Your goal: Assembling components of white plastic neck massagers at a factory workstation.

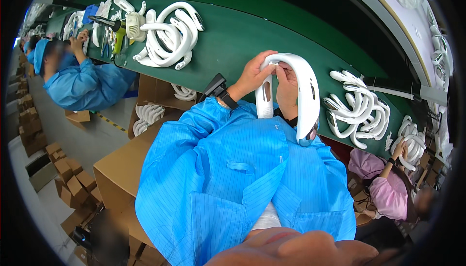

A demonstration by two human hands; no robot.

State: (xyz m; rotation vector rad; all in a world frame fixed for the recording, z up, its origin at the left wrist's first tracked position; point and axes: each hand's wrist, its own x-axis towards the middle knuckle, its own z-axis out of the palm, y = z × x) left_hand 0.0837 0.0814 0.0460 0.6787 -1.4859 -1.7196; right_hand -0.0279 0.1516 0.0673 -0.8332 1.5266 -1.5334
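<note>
White U-shaped neck fan (298, 89) held above the green conveyor belt (233, 43), arch toward the belt, 2 arms pointing back at the wearer. Left hand (252, 75) and right hand (287, 89) both grip it. Cardboard boxes (73, 178) line the floor.

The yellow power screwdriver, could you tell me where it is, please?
In the head view, the yellow power screwdriver lies upper left on the green conveyor belt, beside a pile of white U-shaped casings.

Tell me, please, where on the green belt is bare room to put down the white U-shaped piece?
Bare belt lies between the far pile of white pieces and the pile on the right, beyond the left hand and right hand holding the U-shaped piece. Both piles, and the tools beside the far one, are crowded.
</note>
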